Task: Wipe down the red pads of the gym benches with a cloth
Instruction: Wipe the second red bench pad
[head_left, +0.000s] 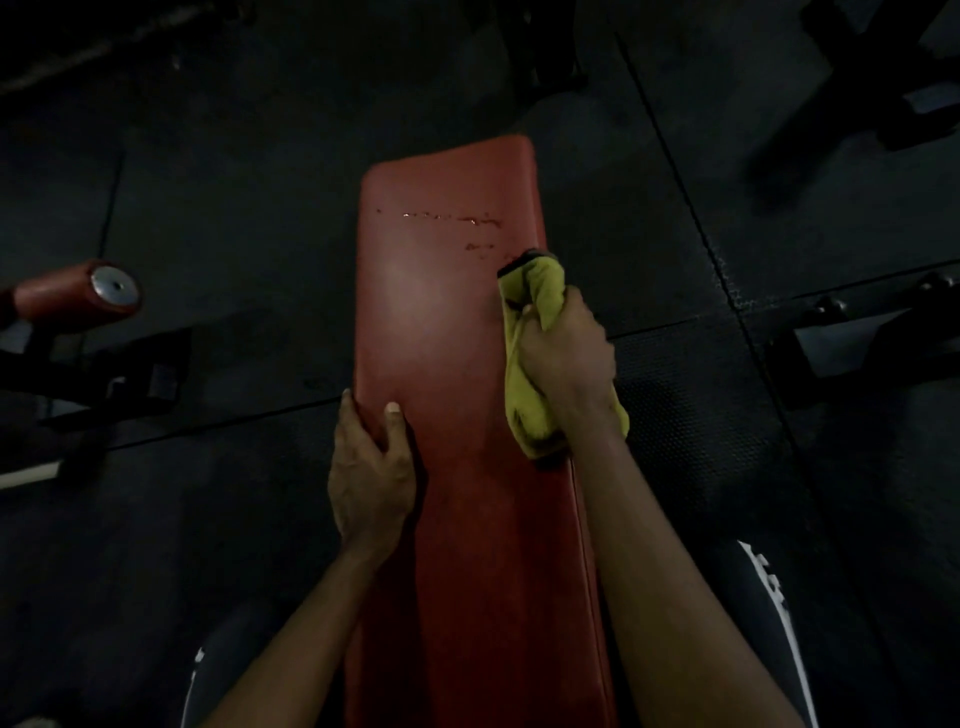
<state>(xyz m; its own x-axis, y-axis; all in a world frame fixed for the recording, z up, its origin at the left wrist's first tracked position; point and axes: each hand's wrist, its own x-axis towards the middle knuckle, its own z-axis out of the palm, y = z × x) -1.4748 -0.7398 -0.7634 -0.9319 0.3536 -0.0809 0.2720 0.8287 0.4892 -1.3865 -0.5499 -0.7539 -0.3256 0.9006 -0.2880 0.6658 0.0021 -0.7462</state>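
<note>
A long red bench pad (447, 322) runs away from me down the middle of the view. Wet droplets (457, 221) streak its far part. My right hand (566, 358) grips a bunched yellow cloth (535, 364) at the pad's right edge; a dark object (524, 261) pokes out of the cloth's far end, and I cannot tell what it is. My left hand (371, 467) holds the pad's left edge, thumb on top and fingers round the side.
Dark rubber floor tiles surround the bench. A red roller pad with a metal end cap (78, 291) on a black frame sits at the left. Black equipment frames (883, 73) stand at the top right and right edge (857, 343). My legs flank the bench below.
</note>
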